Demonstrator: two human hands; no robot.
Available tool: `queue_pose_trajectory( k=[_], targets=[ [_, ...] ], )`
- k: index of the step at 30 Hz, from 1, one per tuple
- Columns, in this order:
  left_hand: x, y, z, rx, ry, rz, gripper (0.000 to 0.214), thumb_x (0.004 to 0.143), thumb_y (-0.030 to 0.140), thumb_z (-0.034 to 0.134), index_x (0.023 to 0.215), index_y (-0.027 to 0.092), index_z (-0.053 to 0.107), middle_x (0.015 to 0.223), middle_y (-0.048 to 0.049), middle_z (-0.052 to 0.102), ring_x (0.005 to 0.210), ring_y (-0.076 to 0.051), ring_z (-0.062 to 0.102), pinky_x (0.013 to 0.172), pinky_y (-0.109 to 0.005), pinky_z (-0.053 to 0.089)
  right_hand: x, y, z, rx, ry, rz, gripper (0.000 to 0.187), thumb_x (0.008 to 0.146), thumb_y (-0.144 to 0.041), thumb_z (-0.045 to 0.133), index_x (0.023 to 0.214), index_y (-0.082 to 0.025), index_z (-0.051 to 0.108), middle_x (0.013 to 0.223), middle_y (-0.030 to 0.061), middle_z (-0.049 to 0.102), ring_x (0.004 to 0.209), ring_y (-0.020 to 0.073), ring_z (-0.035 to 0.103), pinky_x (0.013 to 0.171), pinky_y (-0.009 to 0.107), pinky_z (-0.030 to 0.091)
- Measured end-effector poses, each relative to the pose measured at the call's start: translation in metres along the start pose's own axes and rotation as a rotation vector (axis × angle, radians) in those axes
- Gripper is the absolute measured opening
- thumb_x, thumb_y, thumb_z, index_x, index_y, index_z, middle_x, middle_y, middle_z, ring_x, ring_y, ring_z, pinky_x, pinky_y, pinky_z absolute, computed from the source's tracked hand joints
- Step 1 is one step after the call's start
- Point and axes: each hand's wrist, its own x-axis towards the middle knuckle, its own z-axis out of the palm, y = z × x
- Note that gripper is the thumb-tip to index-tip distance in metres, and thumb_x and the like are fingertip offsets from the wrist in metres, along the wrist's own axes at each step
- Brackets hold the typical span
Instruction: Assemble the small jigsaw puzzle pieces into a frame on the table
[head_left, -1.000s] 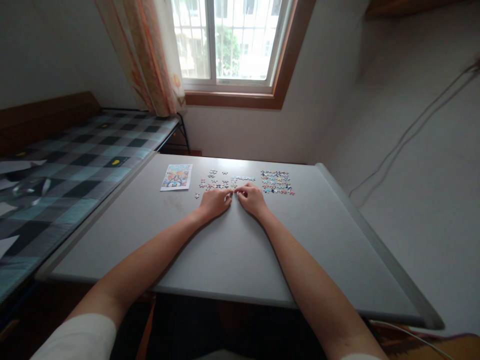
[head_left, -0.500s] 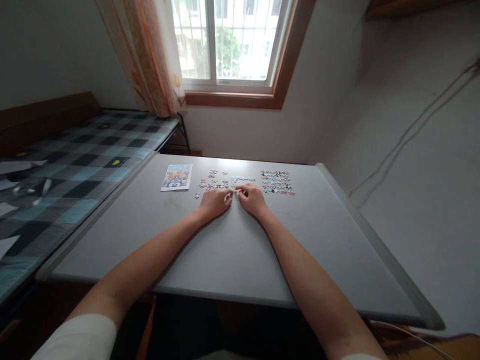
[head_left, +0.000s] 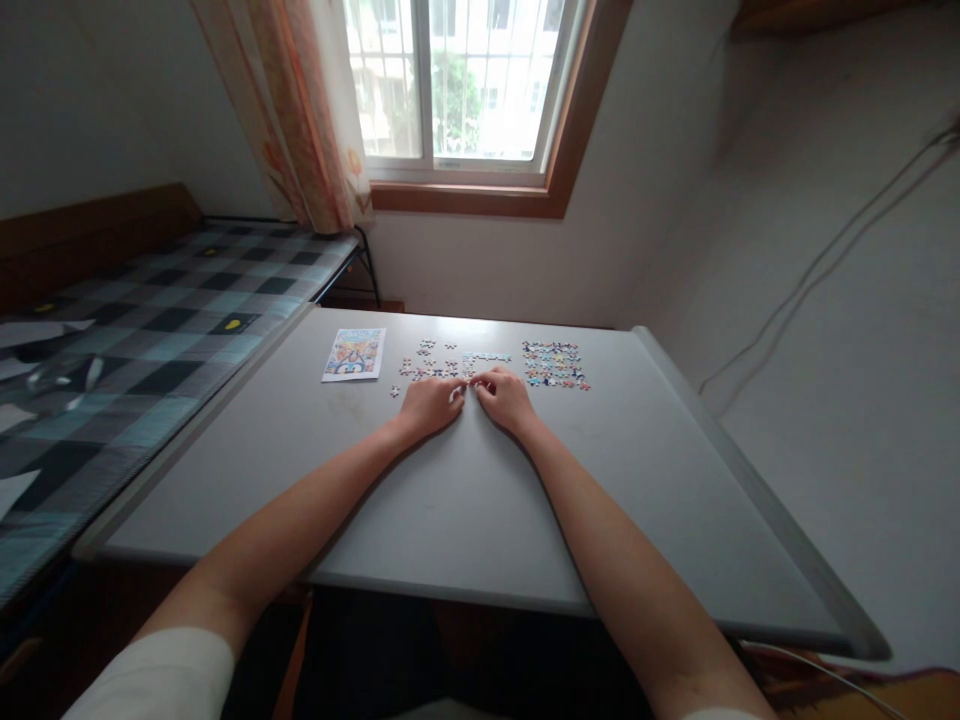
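Both hands meet over a small jigsaw puzzle piece (head_left: 469, 381) at the near end of a joined strip of puzzle pieces (head_left: 487, 357). My left hand (head_left: 433, 405) rests on the table with its fingers closed at the piece's left side. From the right, my right hand (head_left: 505, 397) has bent fingers closed at the same piece, which the fingertips partly cover. Loose puzzle pieces (head_left: 426, 346) lie beyond my left hand, and one single piece (head_left: 394, 391) sits to its left. Rows of puzzle pieces (head_left: 553, 364) spread out to the right of my right hand.
A printed picture sheet (head_left: 354, 355) lies at the back left of the grey table (head_left: 450, 500). Left of the table stands a bed (head_left: 172, 330) with a checked cover and papers on it. A window (head_left: 457, 90) and a curtain (head_left: 300, 120) are behind the table.
Both hands stay almost in the same place, with only a very slight shift of the fingertips at the puzzle piece.
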Motion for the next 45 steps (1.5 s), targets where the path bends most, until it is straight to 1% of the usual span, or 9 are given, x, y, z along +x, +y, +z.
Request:
queue_pose_trajectory(
  k=[3, 9, 29, 45],
  targets=[
    [0.0003, -0.0001, 0.0007, 0.001, 0.006, 0.001, 0.038, 0.086, 0.031, 0.045, 0.119, 0.032, 0.063, 0.092, -0.005, 0.073, 0.086, -0.022, 0.067, 0.077, -0.031, 0.047, -0.0008, -0.0009, -0.0004, -0.008, 0.008, -0.008, 0.024, 0.081, -0.021, 0.054, 0.097, -0.025, 0.072, 0.087, 0.0022, 0.063, 0.083, 0.0163, 0.056, 0.082, 0.03, 0.04],
    [0.0001, 0.0011, -0.0011, -0.008, -0.015, -0.019, 0.038, 0.087, 0.032, 0.044, 0.119, 0.032, 0.063, 0.094, -0.0045, 0.073, 0.088, -0.021, 0.066, 0.078, -0.03, 0.047, -0.0009, -0.0011, -0.0001, -0.023, -0.002, -0.006, 0.022, 0.082, -0.022, 0.053, 0.091, -0.025, 0.073, 0.086, 0.0024, 0.063, 0.083, 0.0165, 0.057, 0.081, 0.03, 0.04],
    [0.0002, -0.0024, 0.0034, -0.018, 0.035, 0.018, 0.036, 0.087, 0.035, 0.043, 0.116, 0.034, 0.064, 0.092, -0.0039, 0.073, 0.086, -0.022, 0.067, 0.075, -0.031, 0.047, -0.0005, -0.0017, -0.0006, -0.024, -0.007, -0.001, 0.022, 0.081, -0.022, 0.052, 0.091, -0.025, 0.072, 0.086, 0.0022, 0.063, 0.084, 0.0174, 0.056, 0.082, 0.031, 0.038],
    [0.0011, -0.0021, 0.0044, -0.01, 0.024, 0.001, 0.036, 0.087, 0.036, 0.044, 0.118, 0.034, 0.064, 0.092, -0.0037, 0.073, 0.086, -0.022, 0.067, 0.076, -0.03, 0.047, -0.0002, 0.0003, 0.0018, -0.018, 0.002, -0.009, 0.022, 0.081, -0.022, 0.053, 0.091, -0.025, 0.072, 0.085, 0.0023, 0.062, 0.086, 0.0177, 0.056, 0.082, 0.031, 0.037]
  ],
)
